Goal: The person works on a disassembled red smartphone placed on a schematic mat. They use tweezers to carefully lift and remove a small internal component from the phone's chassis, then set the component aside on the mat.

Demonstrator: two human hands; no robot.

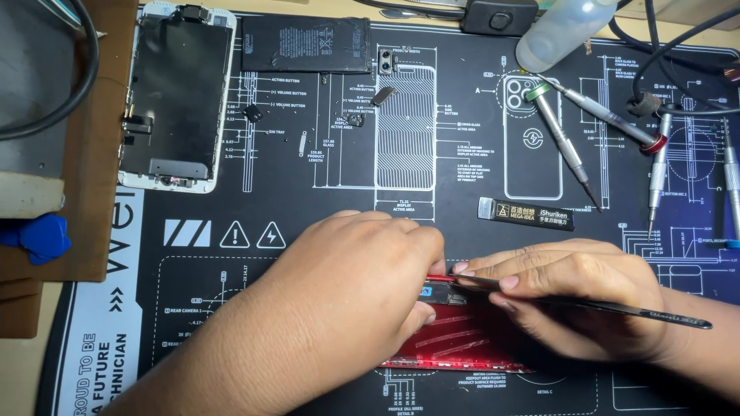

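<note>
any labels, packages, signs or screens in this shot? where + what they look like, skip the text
Phone screen assembly: top left, face down, white-framed rectangle with dark back.
Battery: top centre, flat black rectangle, pale print.
Black label strip: centre right, narrow, gold emblem and pale print.
Warning signs: two white triangles printed on the mat, above the left hand.
Red phone housing: under both hands; right hand holds a thin metal tool.

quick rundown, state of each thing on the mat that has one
red phone body: opened, insides showing, flat on the mat
left hand: pressing down on the red phone body
right hand: gripping a thin metal tool
thin metal tool: tip at the phone's top edge
screen panel: detached, lying back side up
battery: removed, lying flat
screwdrivers: set down, unused
clear bottle: on its side
</note>
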